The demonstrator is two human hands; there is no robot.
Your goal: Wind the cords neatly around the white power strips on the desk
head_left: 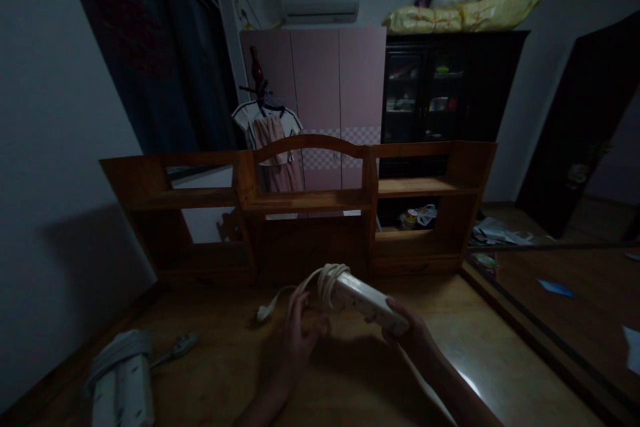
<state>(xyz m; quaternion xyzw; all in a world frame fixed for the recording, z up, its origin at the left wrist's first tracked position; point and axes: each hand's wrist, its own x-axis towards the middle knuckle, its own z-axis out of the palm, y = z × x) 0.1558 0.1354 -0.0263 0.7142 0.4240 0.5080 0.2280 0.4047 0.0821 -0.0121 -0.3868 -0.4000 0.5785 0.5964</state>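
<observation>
A white power strip is held tilted above the wooden desk, its far left end higher than its right end. My right hand is closed around its lower right end. Several turns of the pale cord wrap the upper left end. Beside those turns is my left hand, thumb and fingers spread apart; whether a fingertip touches the cord I cannot tell. A loose stretch of cord runs past its fingertips to a white plug on the desk. More cord trails down under my right forearm.
At the desk's left lies a second power strip with a wrapped cord and its plug. A wooden shelf unit stands across the back of the desk. Papers lie on the floor at right. The room is dim.
</observation>
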